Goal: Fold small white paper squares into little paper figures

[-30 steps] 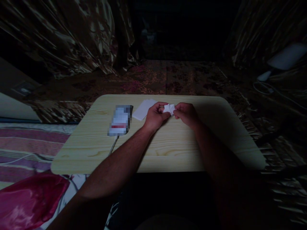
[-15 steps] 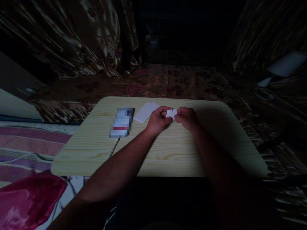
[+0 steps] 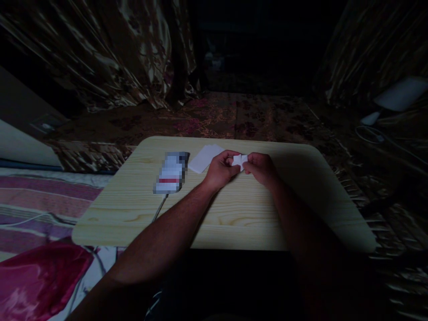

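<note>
A: In the head view, what are the hands doing?

B: Both pinch one small white folded paper (image 3: 239, 160). The left hand (image 3: 219, 171) has its left side between thumb and fingers; the right hand (image 3: 262, 168) nips its right side the same way. Creases show on top, but they are too small to read in this dim light.

A: Where is the paper?

B: Over the table (image 3: 250, 218), right of the middle and nearer the far edge than the near one. I cannot tell whether it touches the wood.

A: What lies around it?

B: White sheets (image 3: 204, 158) overlap by the far edge, just beyond the left hand. Further left, towards the far left corner, is a phone (image 3: 171, 173) with a pixelated screen. Its cable (image 3: 159, 208) runs towards the near edge and passes out of sight at the left forearm (image 3: 167, 232).

A: What could go wrong?

B: The paper could tear if the hands pulled apart too hard, I'd judge, or a fold could open if one thumb slipped. Poor light might let a crease go crooked. A sweep of the left hand could scatter the sheets, and the left forearm could catch the cable and drag the phone
</note>
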Demonstrator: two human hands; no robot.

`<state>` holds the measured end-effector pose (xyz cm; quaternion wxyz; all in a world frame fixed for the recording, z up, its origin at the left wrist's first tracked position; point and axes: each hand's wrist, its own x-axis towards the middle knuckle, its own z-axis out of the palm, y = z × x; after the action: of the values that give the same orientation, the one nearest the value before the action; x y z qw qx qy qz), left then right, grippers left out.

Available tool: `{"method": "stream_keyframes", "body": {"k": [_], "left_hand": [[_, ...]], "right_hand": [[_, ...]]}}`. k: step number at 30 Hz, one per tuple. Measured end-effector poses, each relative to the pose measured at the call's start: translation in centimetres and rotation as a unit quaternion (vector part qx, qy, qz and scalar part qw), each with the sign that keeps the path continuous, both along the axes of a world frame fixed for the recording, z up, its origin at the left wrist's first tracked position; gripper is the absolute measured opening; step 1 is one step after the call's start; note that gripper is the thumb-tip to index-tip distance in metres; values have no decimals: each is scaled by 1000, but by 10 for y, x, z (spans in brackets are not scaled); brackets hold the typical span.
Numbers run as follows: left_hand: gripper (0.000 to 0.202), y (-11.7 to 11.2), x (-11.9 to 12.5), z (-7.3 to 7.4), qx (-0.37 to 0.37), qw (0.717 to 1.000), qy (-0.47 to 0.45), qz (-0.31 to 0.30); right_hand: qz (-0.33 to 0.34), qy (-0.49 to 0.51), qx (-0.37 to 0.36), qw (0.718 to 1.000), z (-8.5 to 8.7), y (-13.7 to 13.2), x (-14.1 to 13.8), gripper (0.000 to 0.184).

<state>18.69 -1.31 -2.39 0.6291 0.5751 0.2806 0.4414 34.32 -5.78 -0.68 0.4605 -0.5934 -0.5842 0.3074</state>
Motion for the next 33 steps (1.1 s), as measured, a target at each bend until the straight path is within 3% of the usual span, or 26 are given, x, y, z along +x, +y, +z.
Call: {"method": "stream_keyframes", "body": {"k": [14, 33], "left_hand": [[39, 0, 0, -3, 10, 1000, 9, -11], [36, 4, -2, -2, -19, 999, -7, 47]], "right_hand": [[-11, -14, -3, 1000, 3, -2, -2, 8], [-14, 30, -17, 999, 7, -3, 2, 19]]}}
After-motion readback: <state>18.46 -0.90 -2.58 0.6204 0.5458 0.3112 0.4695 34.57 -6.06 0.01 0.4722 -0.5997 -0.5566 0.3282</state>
